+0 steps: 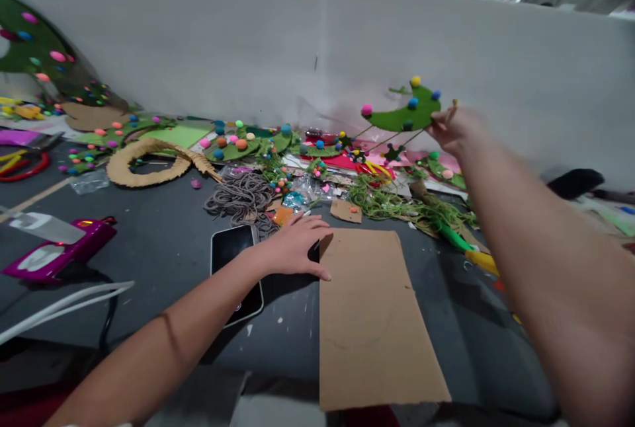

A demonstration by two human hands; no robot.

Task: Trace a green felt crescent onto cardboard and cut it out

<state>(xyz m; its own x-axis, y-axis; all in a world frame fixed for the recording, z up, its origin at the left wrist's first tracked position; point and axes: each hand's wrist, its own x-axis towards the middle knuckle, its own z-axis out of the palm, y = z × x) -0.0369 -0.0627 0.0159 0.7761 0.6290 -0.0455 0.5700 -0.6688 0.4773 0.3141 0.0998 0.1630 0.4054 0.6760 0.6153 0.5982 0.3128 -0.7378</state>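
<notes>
Green felt crescent (399, 116) hangs above the worktop (163, 248), right hand (454, 129) grip clamped on its end; left hand (292, 246) lies flat, grip apart, touching a cardboard sheet (372, 321).

Two hands (292, 248) (454, 129), one phone (233, 262), one cardboard sheet (372, 328).

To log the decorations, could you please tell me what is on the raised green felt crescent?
Yellow, blue and pink pompoms sit on the green felt crescent. The right hand pinches its right tip and covers it, so anything there is hidden.
</notes>
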